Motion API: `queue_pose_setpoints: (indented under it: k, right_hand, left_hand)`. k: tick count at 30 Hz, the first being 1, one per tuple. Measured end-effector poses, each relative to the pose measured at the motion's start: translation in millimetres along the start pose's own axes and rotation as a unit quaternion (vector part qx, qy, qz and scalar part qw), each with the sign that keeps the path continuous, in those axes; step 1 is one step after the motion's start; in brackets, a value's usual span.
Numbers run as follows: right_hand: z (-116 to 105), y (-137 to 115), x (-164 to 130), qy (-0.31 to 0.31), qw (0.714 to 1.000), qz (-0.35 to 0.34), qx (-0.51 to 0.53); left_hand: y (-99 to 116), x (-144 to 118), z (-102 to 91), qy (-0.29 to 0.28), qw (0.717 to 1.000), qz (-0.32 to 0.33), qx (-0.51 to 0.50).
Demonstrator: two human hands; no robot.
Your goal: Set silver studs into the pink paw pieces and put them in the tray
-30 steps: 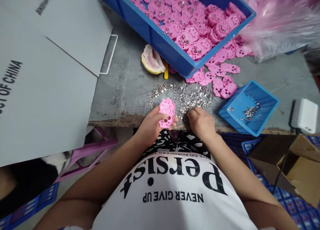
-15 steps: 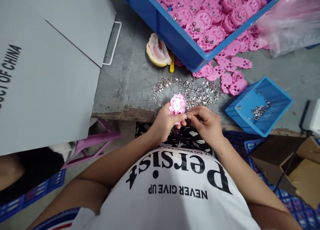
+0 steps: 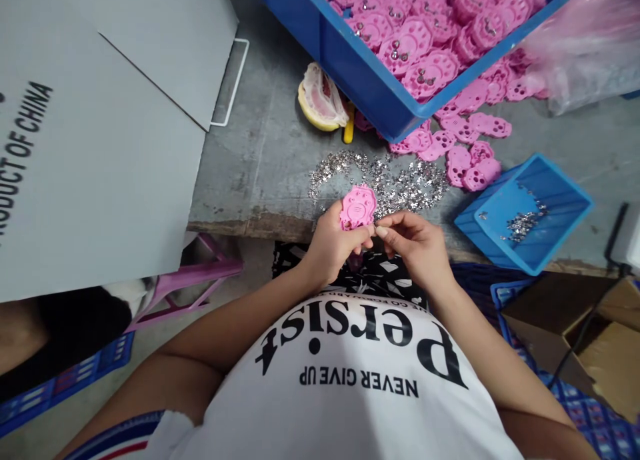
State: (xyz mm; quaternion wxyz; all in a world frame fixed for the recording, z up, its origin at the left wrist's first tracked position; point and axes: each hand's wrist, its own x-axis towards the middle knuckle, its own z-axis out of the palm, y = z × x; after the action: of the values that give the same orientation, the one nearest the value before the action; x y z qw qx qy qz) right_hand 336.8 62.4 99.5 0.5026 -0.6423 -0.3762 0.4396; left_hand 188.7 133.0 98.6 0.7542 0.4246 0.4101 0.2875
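Hands together at bench [image 3: 260, 173] edge: left hand [image 3: 333, 247] clamps pink plastic piece [image 3: 357, 208] by its rim, right hand [image 3: 415, 243] pinches something tiny at its 5 o'clock. Piece looks light, stiff; screws [image 3: 400, 183] scattered at 12 o'clock.

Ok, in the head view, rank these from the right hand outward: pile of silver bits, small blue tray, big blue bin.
From the right hand:
1. Pile of silver bits, just beyond the fingers.
2. Small blue tray, off to its right at the table edge.
3. Big blue bin, far back on the table.
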Motion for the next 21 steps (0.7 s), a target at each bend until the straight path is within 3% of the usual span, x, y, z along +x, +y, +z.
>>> queue_pose_setpoints:
  k: [4, 12, 21]
  right_hand:
    - [1.4, -2.6, 1.2, -0.004, 0.997, 0.045, 0.059]
    - [10.8, 2.5, 0.0, 0.081, 0.994, -0.054, 0.051]
    - [16.8, 2.6, -7.1, 0.095, 0.991, -0.09, -0.039]
  left_hand:
    - [-0.3, -1.5, 1.8, 0.008, 1.0, 0.012, 0.017]
    - [0.3, -1.7, 4.7, -0.091, 0.976, -0.016, -0.197]
    - [6.9, -8.3, 5.4, -0.131, 0.964, -0.005, -0.23]
